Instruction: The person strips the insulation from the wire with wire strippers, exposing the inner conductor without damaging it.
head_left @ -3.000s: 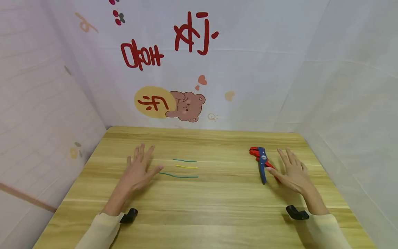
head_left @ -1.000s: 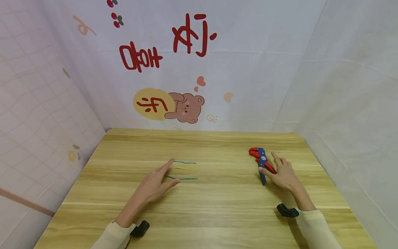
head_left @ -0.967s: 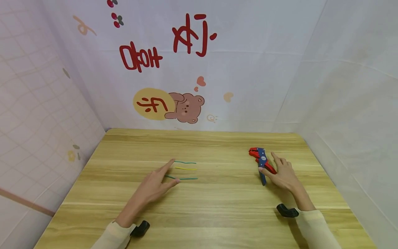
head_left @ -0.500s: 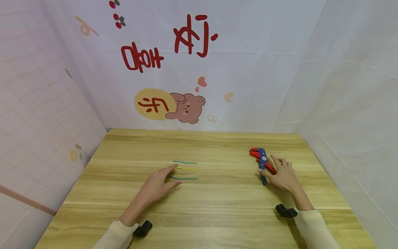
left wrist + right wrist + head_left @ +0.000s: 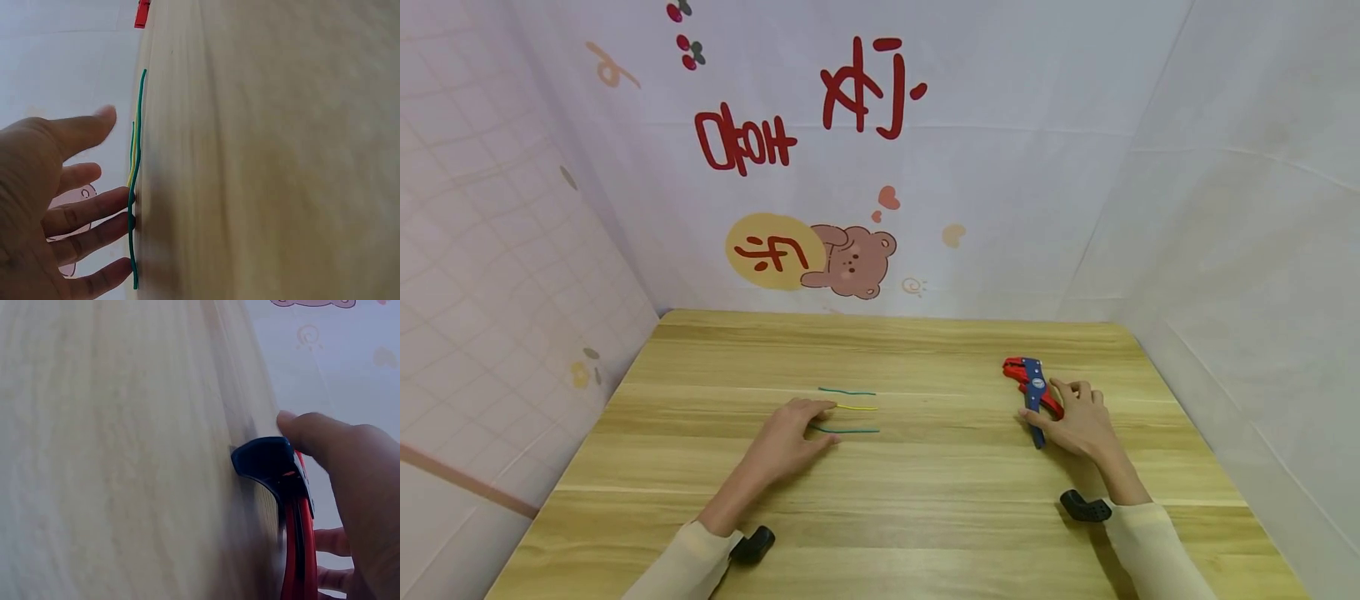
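Note:
My left hand hovers with relaxed fingers by three thin wires. Its index fingertip is at the left end of the yellow wire, and its thumb lies close to the nearer green wire. A shorter green wire lies farther back. In the left wrist view the long green wire crosses in front of the fingertips, nothing pinched. At the right, my right hand surrounds the handles of a red and blue wire stripper. Its thumb overlaps the blue handle; the fingers spread loosely behind the red handle.
The wooden table is bordered by white cloth walls, the back one printed with a bear and red characters. Black camera mounts sit at both wrists, by the cream sleeves.
My left hand has moved right and in from the table's left side to the wires, its fingers drawing together. My right hand has shifted slightly left, around the stripper's handles. Wires and stripper stay put.

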A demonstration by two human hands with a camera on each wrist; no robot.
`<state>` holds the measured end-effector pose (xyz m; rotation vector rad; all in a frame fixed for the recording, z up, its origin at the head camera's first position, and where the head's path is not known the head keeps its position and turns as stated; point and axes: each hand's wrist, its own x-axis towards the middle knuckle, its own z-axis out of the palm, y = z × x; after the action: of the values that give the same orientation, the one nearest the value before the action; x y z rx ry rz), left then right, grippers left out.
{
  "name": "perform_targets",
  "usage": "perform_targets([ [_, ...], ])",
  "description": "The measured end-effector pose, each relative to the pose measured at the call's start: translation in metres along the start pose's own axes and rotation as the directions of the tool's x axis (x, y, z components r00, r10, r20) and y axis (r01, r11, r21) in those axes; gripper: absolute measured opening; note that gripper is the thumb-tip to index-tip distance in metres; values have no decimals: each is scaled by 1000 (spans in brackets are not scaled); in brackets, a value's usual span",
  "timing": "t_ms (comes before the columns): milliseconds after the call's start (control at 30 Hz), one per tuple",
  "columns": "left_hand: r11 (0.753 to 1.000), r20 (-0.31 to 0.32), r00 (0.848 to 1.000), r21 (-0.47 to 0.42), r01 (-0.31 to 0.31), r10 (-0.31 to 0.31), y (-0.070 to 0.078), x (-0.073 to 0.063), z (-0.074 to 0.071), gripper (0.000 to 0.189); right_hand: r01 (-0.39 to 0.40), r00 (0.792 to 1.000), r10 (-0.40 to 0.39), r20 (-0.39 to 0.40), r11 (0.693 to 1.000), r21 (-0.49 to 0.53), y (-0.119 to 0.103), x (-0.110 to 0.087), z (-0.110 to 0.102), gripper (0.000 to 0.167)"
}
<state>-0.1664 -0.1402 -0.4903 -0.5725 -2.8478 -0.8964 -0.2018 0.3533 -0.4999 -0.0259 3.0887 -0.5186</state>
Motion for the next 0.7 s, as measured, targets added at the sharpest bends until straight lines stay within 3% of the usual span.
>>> perform_targets([
  [300,1000,8,1000,1,14,-14,2,5,3,30,-15,1000,14,20,999,42,-2,1,4,105],
  [567,998,14,1000,62,0,-1,1,9,8,17,-23,999,21,27,998,57,-3,1,5,102],
  [700,998,33,999,56,22,-24,2,12,10,12,-15,1000,14,22,998,56,-5,2,5,99],
])
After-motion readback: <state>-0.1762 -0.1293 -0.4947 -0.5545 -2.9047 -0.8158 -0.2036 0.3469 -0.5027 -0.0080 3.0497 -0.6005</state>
